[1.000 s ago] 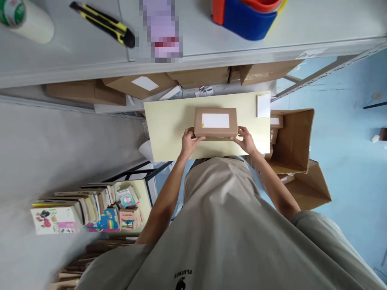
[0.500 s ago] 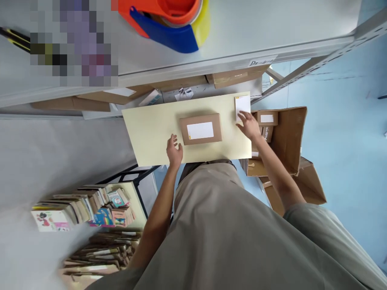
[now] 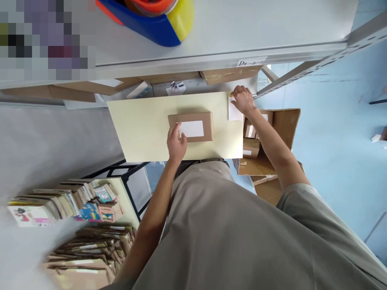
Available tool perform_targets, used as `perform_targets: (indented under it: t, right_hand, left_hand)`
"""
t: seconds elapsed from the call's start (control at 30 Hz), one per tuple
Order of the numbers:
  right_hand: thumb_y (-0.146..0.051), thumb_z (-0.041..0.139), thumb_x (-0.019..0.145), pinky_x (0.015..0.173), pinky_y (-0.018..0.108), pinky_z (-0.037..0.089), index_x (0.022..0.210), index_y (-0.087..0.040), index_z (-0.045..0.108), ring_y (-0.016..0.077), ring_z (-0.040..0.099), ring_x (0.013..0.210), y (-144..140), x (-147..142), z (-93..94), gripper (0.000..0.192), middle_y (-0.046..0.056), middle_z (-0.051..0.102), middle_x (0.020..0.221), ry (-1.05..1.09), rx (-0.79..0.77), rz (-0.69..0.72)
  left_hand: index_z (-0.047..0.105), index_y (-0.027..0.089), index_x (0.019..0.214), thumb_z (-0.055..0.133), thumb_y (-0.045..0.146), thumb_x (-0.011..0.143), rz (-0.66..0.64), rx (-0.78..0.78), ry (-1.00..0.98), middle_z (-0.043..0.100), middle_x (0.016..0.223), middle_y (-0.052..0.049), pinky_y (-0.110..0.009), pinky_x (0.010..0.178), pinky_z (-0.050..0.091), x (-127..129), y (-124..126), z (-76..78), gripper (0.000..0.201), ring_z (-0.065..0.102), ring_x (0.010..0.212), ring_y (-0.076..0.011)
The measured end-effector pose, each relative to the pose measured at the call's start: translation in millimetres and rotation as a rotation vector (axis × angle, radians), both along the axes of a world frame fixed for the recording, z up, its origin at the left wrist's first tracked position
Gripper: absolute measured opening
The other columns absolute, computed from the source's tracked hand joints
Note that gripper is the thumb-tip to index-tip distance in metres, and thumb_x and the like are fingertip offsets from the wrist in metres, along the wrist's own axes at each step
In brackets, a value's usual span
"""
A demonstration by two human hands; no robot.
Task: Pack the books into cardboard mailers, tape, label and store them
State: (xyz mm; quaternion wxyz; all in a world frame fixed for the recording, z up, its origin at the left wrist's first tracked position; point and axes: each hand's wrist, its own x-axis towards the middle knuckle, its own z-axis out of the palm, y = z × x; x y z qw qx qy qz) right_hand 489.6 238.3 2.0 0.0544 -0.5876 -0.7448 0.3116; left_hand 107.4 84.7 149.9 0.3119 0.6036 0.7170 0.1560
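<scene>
Left hand [image 3: 176,144] rests open on the box [image 3: 191,127]; right hand [image 3: 242,99] pinches the label sheet [image 3: 234,113] on the worktop [image 3: 142,129].

Even, bright daylight falls over my counter [image 3: 142,129], leaving only a soft shadow along the far side of the cardboard box [image 3: 190,126] and under the grey shelf [image 3: 242,36] above, with no hard glare anywhere. My wide lens bends the shelf edge and stretches my shirt at the bottom, the books [image 3: 60,201] at lower left smear into blur, and a pixelated block [image 3: 45,38] masks the upper left corner.
</scene>
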Motion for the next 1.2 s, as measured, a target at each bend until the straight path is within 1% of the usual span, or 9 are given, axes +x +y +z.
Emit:
perform_targets:
  t: [0.17, 0.27, 0.37, 0.53, 0.67, 0.87, 1.03, 1.13, 1.2]
  right_hand:
    - [-0.034, 0.036, 0.126, 0.130, 0.077, 0.045, 0.143, -0.013, 0.077, 0.0471, 0.060, 0.152, -24, 0, 22.0, 0.049, 0.024, 0.075, 0.147, -0.039, 0.054, 0.012]
    - [-0.034, 0.032, 0.126, 0.128, 0.074, 0.047, 0.148, -0.019, 0.077, 0.0444, 0.062, 0.146, -50, 3, 36.8, 0.052, 0.021, 0.076, 0.145, -0.045, 0.042, 0.015]
    - [-0.031, 0.033, 0.126, 0.125, 0.069, 0.048, 0.159, -0.020, 0.072, 0.0427, 0.065, 0.142, -75, 6, 51.4, 0.053, 0.021, 0.077, 0.143, -0.062, 0.030, 0.009]
    - [-0.024, 0.030, 0.124, 0.120, 0.062, 0.052, 0.165, -0.016, 0.066, 0.0409, 0.067, 0.136, -100, 9, 70.4, 0.056, 0.022, 0.080, 0.136, -0.075, 0.059, -0.001]
    - [-0.022, 0.025, 0.123, 0.123, 0.065, 0.049, 0.145, -0.020, 0.077, 0.0416, 0.064, 0.142, -123, 8, 81.9, 0.056, 0.022, 0.075, 0.154, -0.064, 0.077, 0.012]
    - [-0.012, 0.033, 0.118, 0.117, 0.066, 0.054, 0.131, -0.020, 0.085, 0.0423, 0.067, 0.130, -180, 2, 85.3, 0.054, 0.023, 0.080, 0.137, -0.055, -0.041, 0.078]
    - [-0.010, 0.055, 0.110, 0.118, 0.067, 0.055, 0.102, -0.019, 0.088, 0.0439, 0.072, 0.127, -199, -11, 81.7, 0.035, 0.025, 0.084, 0.120, -0.061, -0.210, 0.107]
    - [-0.015, 0.084, 0.098, 0.107, 0.064, 0.062, 0.073, -0.023, 0.079, 0.0424, 0.081, 0.107, -195, -16, 91.8, 0.027, 0.018, 0.083, 0.088, -0.064, -0.510, 0.133]
    - [-0.020, 0.099, 0.088, 0.096, 0.056, 0.065, 0.069, -0.023, 0.078, 0.0373, 0.083, 0.092, -186, -12, 105.6, 0.028, 0.012, 0.082, 0.080, 0.049, -0.659, 0.139]
  left_hand:
    - [0.060, 0.028, 0.174, 0.053, 0.028, 0.118, -0.181, -0.031, -0.111, 0.071, 0.171, -0.015, -0.053, 0.144, 0.050, 41, 18, 7.2, 0.056, 0.061, 0.167, -0.0316]
    - [0.046, 0.027, 0.184, 0.052, 0.024, 0.117, -0.347, -0.033, -0.215, 0.067, 0.178, -0.013, -0.056, 0.150, 0.042, 78, 37, -2.6, 0.068, 0.054, 0.175, -0.0314]
    - [0.033, 0.025, 0.191, 0.053, 0.019, 0.115, -0.468, -0.064, -0.314, 0.054, 0.190, -0.015, -0.057, 0.152, 0.036, 119, 55, -31.3, 0.079, 0.043, 0.182, -0.0326]
    - [0.026, 0.021, 0.193, 0.052, 0.015, 0.113, -0.503, -0.161, -0.347, 0.040, 0.197, -0.016, -0.060, 0.155, 0.029, 161, 73, -90.6, 0.084, 0.037, 0.185, -0.0353]
    - [0.042, 0.015, 0.186, 0.055, 0.009, 0.106, -0.573, -0.217, -0.315, 0.048, 0.193, -0.018, -0.055, 0.155, 0.031, 166, 77, -116.7, 0.082, 0.044, 0.182, -0.0337]
    - [0.065, 0.012, 0.166, 0.062, 0.007, 0.098, -0.671, -0.325, -0.211, 0.064, 0.176, -0.027, -0.061, 0.147, 0.043, 169, 71, -141.2, 0.068, 0.056, 0.173, -0.0404]
    - [0.049, 0.002, 0.179, 0.061, 0.011, 0.099, -0.669, -0.383, -0.121, 0.050, 0.186, -0.035, -0.066, 0.144, 0.046, 183, 64, -141.4, 0.081, 0.050, 0.177, -0.0451]
    - [0.040, -0.007, 0.182, 0.064, 0.012, 0.097, -0.667, -0.474, -0.047, 0.039, 0.190, -0.039, -0.067, 0.143, 0.045, 192, 65, -122.7, 0.090, 0.044, 0.180, -0.0497]
    - [0.044, 0.000, 0.183, 0.067, 0.015, 0.098, -0.647, -0.498, -0.106, 0.047, 0.188, -0.034, -0.063, 0.142, 0.047, 192, 65, -102.8, 0.090, 0.053, 0.175, -0.0479]
